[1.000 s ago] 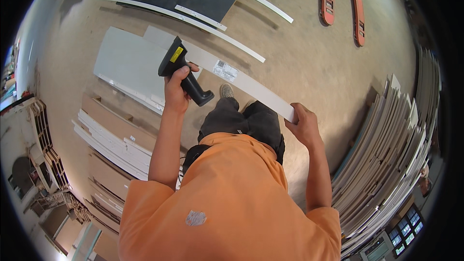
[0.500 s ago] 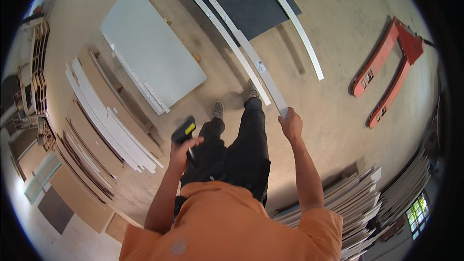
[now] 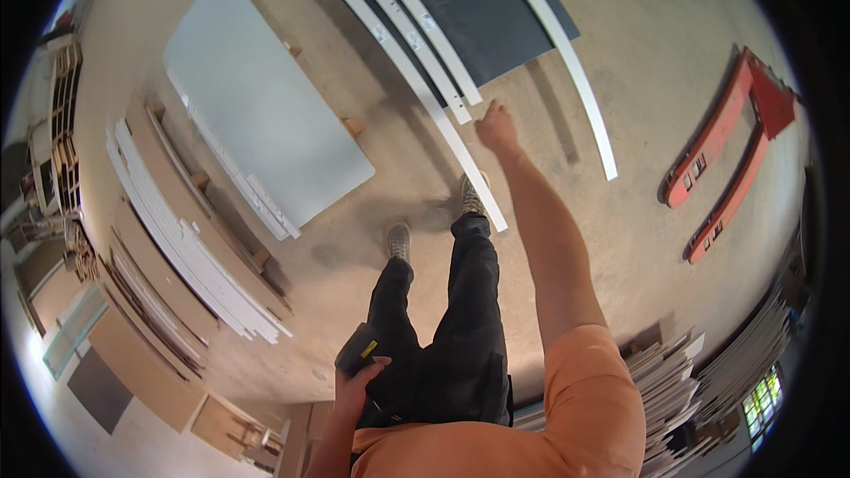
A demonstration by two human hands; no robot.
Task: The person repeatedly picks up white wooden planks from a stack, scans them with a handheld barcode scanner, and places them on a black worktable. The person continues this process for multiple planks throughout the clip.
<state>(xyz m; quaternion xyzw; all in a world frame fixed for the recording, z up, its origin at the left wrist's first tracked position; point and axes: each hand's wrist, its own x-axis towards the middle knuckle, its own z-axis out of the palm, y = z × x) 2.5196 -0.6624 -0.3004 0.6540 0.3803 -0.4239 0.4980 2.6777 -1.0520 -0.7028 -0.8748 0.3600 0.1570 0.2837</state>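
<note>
Concrete floor [image 3: 637, 80], red pallet jack [image 3: 719, 130], left hand [image 3: 357, 384] round scanner [image 3: 356, 348], right hand [image 3: 498, 128] curled near strip [image 3: 436, 38], hold unclear

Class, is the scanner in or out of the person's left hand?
In: the left hand grips the scanner, whose dark head juts out beyond the hand.

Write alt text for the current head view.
The person's right hand is stretched out near the end of a white strip lying over a dark panel; the left hand holds a black handheld scanner. A red pallet jack stands at the right.
</note>
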